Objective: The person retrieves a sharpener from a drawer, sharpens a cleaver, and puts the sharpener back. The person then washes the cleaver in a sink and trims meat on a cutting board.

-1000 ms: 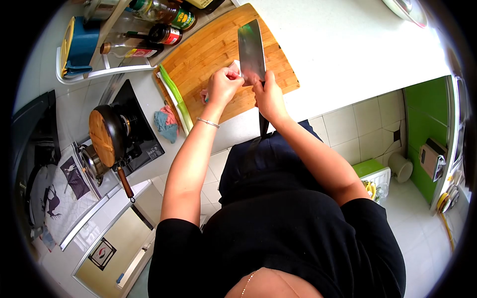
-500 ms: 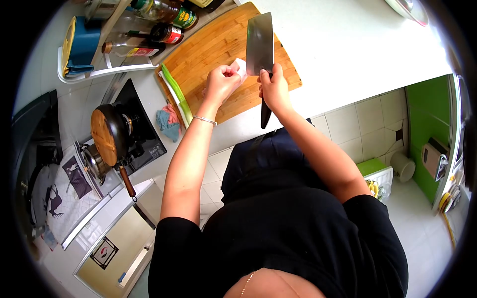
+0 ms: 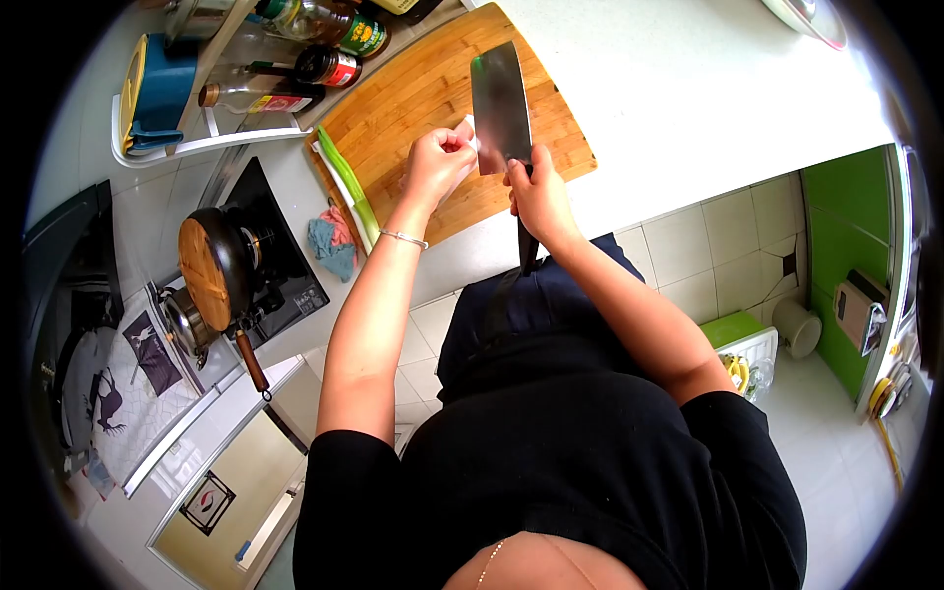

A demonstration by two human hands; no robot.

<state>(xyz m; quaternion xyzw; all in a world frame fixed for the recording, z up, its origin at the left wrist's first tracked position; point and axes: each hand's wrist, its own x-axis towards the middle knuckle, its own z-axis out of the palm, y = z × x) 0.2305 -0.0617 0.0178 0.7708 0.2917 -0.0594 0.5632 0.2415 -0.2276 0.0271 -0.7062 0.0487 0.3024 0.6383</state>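
Note:
My right hand is wrapped round the black handle of a cleaver, its broad steel blade pointing away from me over the wooden cutting board. Beside the blade, my left hand is closed on a pale pink piece that looks like raw meat. Fingers and blade hide most of that piece. I cannot tell whether the edge touches it. Along the board's left side lies a leek, white and green.
Several sauce bottles stand on a rack at the upper left. Left of the board are a crumpled cloth and a black stove with a wooden-lidded pan. White counter extends right, with a bowl at its far edge.
The cleaver has come slightly toward me and left, its blade now tilted more to the left and closer to my left fingers. My left hand has barely moved.

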